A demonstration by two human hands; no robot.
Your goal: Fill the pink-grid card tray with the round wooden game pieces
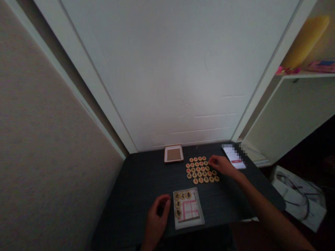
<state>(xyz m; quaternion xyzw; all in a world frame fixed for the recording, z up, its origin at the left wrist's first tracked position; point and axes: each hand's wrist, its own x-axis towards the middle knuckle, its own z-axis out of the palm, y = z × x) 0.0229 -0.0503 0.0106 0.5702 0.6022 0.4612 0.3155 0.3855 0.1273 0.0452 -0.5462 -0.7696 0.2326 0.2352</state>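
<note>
The black rectangular table [141, 184] bore a shallow white square tray [201, 216]. Beside it the left hand [157, 218] curled loosely, seemingly empty; the right hand [221, 164] bunched its fingertips, contents unclear, beside rows of round tan discs [199, 174]. Five sat trayed, most outside.

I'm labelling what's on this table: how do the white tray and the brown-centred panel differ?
The white tray holds round pieces and a pink-lined insert; the brown-centred panel has a plain middle. The tray lies near the left hand; the panel lies at the far edge. The tray looks larger than the panel, but is nearer. Both are roughly rectangular and on the dark table.
</note>
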